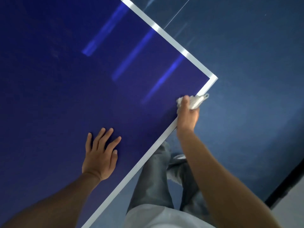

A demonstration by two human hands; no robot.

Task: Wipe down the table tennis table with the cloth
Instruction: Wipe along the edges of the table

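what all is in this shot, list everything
table tennis table: 1, dark blue with white edge lines, fills the left and centre, one corner at right
cloth: 1, white, bunched at the table's edge near that corner
floor: 1, blue, right of the table
strip: 1, black, along the floor's lower right edge
trousers: 1 pair, grey, below the table's edge
shirt: 1, white, bottom centre
left hand: 1, flat on the table, fingers spread
right hand: 1, grips the cloth at the table's edge
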